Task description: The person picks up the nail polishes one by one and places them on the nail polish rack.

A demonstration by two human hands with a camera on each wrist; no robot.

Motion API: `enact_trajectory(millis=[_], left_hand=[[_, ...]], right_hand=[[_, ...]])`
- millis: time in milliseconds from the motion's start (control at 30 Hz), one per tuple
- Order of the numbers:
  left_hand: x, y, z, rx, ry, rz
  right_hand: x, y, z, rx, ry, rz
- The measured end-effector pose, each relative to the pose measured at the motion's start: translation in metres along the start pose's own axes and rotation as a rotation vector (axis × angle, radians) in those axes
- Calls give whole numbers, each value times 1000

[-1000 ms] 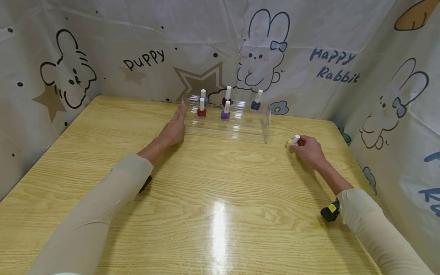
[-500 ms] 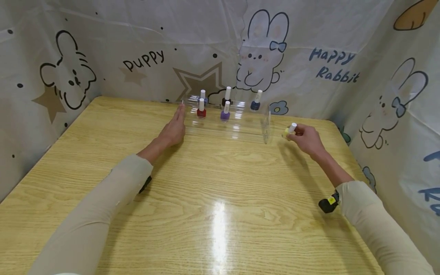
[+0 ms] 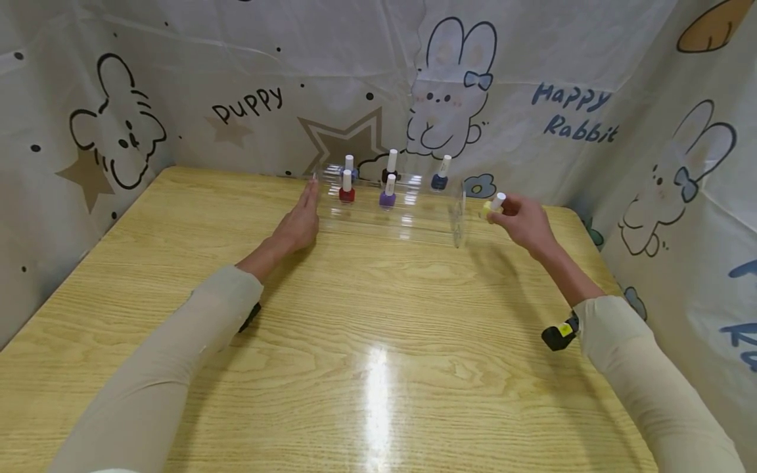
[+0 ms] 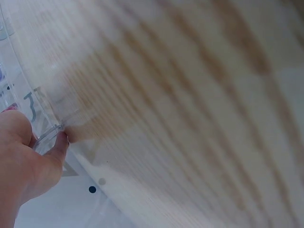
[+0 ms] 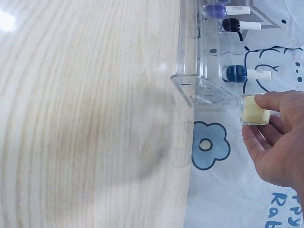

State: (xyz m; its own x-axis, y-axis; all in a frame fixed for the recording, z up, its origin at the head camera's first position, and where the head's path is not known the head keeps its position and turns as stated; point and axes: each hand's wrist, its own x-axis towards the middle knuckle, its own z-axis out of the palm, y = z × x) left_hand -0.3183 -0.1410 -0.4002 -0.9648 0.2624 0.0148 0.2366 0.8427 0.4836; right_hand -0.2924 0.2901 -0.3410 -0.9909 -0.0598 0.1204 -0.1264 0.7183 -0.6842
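In the head view, a clear stepped display rack (image 3: 426, 226) stands at the back of the table. My left hand (image 3: 298, 223) holds its left end, and in the left wrist view the thumb and a finger lie on either side of the clear panel edge (image 4: 47, 136). To the right of the rack, my right hand (image 3: 526, 223) pinches a yellow nail polish bottle (image 5: 255, 110) with a white cap, tilted and raised off the table. Red (image 3: 347, 194) and purple (image 3: 388, 198) polish bottles stand on a lower step. Behind them are light blue (image 3: 353, 172), dark (image 3: 388, 175) and navy (image 3: 439, 180) bottles.
The wood-grain table (image 3: 378, 295) extends in front of the rack. A printed cloth (image 3: 331, 72) hangs behind it and along both sides. The rack's right end panel (image 3: 460, 217) stands between the yellow bottle and the steps.
My right hand has lifted the yellow nail polish bottle and carried it away from me and slightly left, closer to the rack's right end. My left hand and the rack have stayed put.
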Motion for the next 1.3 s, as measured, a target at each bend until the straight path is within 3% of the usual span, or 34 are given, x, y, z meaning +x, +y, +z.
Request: enact_trajectory(millis=[433, 633, 1300], left_hand=[[3, -3, 1, -3, -2, -11], [2, -3, 2, -10, 6, -7], [2, -2, 1, -15, 4, -1]], right_hand=[[16, -22, 12, 109, -13, -46], [22, -25, 23, 94, -42, -103], [42, -31, 44, 29, -54, -148]])
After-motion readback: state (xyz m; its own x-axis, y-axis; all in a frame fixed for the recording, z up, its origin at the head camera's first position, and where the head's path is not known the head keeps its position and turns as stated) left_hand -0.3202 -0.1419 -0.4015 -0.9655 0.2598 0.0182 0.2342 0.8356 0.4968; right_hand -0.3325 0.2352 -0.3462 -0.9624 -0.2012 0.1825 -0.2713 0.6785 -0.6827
